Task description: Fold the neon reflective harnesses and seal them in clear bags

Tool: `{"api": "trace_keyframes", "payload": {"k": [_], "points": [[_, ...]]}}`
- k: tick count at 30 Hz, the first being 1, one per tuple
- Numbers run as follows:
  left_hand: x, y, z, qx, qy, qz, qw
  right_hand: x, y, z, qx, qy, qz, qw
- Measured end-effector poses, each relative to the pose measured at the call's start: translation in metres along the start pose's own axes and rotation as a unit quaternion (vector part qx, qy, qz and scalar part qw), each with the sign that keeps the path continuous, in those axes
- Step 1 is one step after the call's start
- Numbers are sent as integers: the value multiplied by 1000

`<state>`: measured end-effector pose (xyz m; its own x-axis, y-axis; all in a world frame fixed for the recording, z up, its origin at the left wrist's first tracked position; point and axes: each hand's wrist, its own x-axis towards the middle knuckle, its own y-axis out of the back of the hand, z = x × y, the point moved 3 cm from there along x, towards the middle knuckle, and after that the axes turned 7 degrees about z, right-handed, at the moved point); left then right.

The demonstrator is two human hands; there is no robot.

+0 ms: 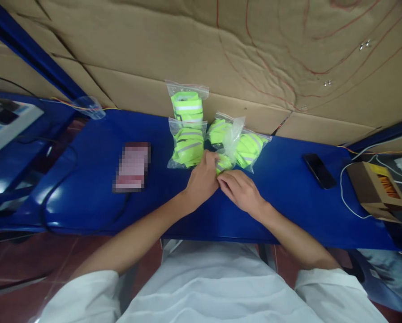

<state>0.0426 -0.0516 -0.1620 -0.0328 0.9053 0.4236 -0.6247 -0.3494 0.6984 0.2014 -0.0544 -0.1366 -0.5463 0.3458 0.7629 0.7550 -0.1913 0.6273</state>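
Observation:
My left hand (pixel 204 177) is closed on a neon-yellow reflective strap (pixel 224 163), bundled up with clear plastic around or against it. My right hand (pixel 243 189) touches the near end of this bundle, its fingers pinched together; the fingertips are partly hidden. Just beyond my hands, clear zip bags hold folded neon-yellow straps with grey reflective stripes: one bag (pixel 188 146) by my left hand, another bag (pixel 187 106) behind it, a bag (pixel 249 148) to the right and a bag (pixel 218 130) between them.
The blue table (pixel 281 211) meets a cardboard wall (pixel 147 54) at the back. A blurred-out pink and dark rectangular object (pixel 132 167) lies left, a black phone (pixel 319 171) right. Further right are an open cardboard box (pixel 369 188) and white cables. A clear plastic cup (pixel 91 107) lies back left.

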Motion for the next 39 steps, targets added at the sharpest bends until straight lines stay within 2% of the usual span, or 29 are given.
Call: {"api": "trace_keyframes", "payload": {"k": [4,8,12,15,17,21,24,28,32,35,37,39], "points": [[-2,-3,-4,-10,0,11,1000,0,10,8,-9,-38,57,998],[-4,-8,1,0,-31,-6,1000,-1,7,4,19,-64,37,997],[-6,-12,4,12,-59,-8,998,-1,3,4,76,-140,55,986],[-9,-6,7,-17,-103,4,995,1,5,7,74,-175,69,979],[-11,1,8,-74,-131,-14,989,1,7,10,77,-182,74,978],[-13,11,6,-167,-127,-68,975,-1,9,15,77,-154,85,981],[-13,8,2,-171,-111,-41,978,-7,8,19,53,-118,82,988],[-16,-1,-3,-170,-91,7,981,-12,4,19,31,-40,34,998],[-15,-5,-10,-211,-14,27,977,-11,4,19,44,-31,14,998],[-9,-6,-14,-317,71,29,945,-8,7,20,67,-56,27,996],[-4,-6,-14,-426,131,22,895,-6,10,22,36,-86,55,994],[0,-5,-12,-525,202,8,827,-6,11,24,-20,-118,62,991]]}}
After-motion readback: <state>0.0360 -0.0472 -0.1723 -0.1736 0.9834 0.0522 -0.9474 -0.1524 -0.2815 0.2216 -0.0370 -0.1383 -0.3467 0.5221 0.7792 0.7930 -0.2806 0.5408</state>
